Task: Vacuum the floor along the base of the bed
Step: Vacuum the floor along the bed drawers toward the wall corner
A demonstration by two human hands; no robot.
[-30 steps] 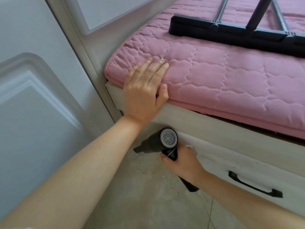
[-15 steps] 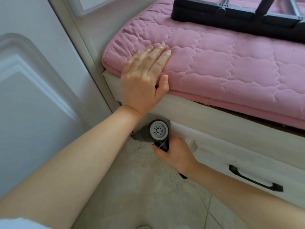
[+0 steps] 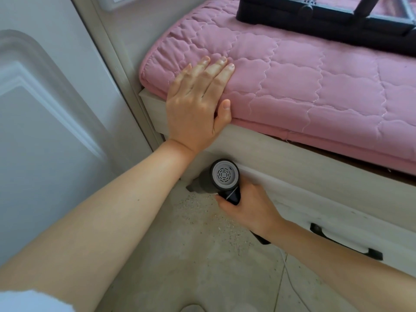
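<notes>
- Head view: the right hand is wrapped closed around the grip of a small handheld vacuum. Its nozzle points into the corner where the bed base meets the floor, low and close to the surface; actual contact is hidden.
- The left hand lies flat, fingers spread and holding nothing, on the edge of the pink mattress pad as a brace.
- To do this step well, I judge the nozzle should stay low and tight against the base, travelling slowly along it so the suction can lift the grit scattered just beside the vacuum.
- The specks spread out from the base, so a second pass farther out seems needed.
- Around: a white door stands close on the left and narrows the corner. A drawer handle projects from the bed front to the right and could catch the knuckles.
- A thin cable trails on the floor and might snag.
- A black frame rests on the mattress pad, well apart from the work.
</notes>
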